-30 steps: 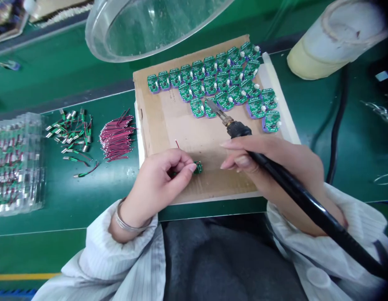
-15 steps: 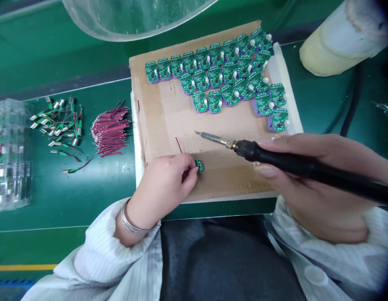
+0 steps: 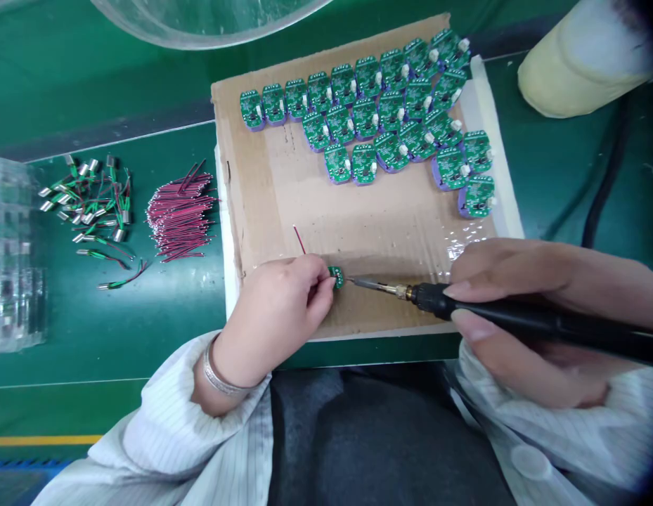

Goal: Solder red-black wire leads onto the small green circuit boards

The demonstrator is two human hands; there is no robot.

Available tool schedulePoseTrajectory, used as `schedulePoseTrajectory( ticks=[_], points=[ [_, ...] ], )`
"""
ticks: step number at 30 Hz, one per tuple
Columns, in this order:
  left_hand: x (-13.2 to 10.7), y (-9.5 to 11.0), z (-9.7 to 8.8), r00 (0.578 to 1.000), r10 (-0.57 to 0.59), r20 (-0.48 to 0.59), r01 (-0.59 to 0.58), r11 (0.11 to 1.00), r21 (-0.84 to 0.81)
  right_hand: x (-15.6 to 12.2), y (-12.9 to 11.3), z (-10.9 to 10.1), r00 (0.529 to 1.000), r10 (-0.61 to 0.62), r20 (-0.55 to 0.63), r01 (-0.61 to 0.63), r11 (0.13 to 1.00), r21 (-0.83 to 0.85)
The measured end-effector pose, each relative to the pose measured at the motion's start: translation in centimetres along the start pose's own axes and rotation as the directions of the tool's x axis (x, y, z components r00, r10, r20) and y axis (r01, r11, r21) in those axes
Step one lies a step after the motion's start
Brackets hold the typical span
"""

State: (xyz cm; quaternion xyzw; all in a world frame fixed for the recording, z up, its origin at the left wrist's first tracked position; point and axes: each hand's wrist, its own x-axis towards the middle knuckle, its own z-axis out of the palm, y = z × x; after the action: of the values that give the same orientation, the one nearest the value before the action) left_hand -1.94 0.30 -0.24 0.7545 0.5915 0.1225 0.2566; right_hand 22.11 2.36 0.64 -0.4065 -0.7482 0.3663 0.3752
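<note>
My left hand (image 3: 287, 302) is closed in a pinch on a green circuit board (image 3: 336, 277), most of which the fingers cover. A thin dark-red wire (image 3: 299, 239) sticks out above that hand; its lower end is hidden. In my right hand (image 3: 531, 309) is a black soldering iron (image 3: 481, 303), its fingers wrapped round the handle. The iron's tip points left, just right of the board, and I cannot tell whether they touch. Both hands are over a sheet of brown cardboard (image 3: 284, 190).
Rows of green circuit boards on purple bases (image 3: 365, 118) cover the cardboard's far part. To the left lie a pile of red wires (image 3: 179, 216), small metal parts with leads (image 3: 97, 204) and clear plastic trays (image 3: 15, 260). A pale cylinder (image 3: 579, 63) stands far right; a clear bowl-like cover (image 3: 210, 28) is overhead.
The soldering iron in my right hand has come down, bringing its tip close beside the board. My left hand keeps its pinch in nearly the same place. The view has shifted slightly.
</note>
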Motion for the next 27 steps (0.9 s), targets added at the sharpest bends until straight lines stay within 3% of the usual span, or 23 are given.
schedulePoseTrajectory(
  ticks=[9, 14, 16, 22, 27],
  points=[
    [0.0, -0.1, 0.2, 1.0, -0.003, 0.001, 0.003, 1.0, 0.011, 0.2, -0.1, 0.8, 0.993, -0.108, -0.049, 0.1, 0.984, -0.146],
    [0.0, -0.1, 0.1, 1.0, -0.01, 0.008, 0.01, 1.0, 0.006, 1.0, -0.5, -0.2, 0.977, -0.156, 0.143, 0.183, 0.961, -0.205],
    [0.0, -0.1, 0.1, 1.0, -0.01, 0.011, 0.01, 1.0, 0.008, 1.0, -0.5, -0.4, 0.977, -0.152, 0.147, 0.181, 0.961, -0.211],
    [0.0, 0.0, 0.1, 0.999, -0.032, 0.025, 0.032, 0.999, 0.014, 0.2, -0.4, 0.7, 0.991, -0.134, -0.021, 0.126, 0.969, -0.212],
    [0.1, 0.2, -0.1, 0.995, -0.065, 0.071, 0.063, 0.997, 0.035, 0.1, -0.8, 0.8, 0.997, -0.066, 0.037, 0.073, 0.968, -0.241]
  ],
)
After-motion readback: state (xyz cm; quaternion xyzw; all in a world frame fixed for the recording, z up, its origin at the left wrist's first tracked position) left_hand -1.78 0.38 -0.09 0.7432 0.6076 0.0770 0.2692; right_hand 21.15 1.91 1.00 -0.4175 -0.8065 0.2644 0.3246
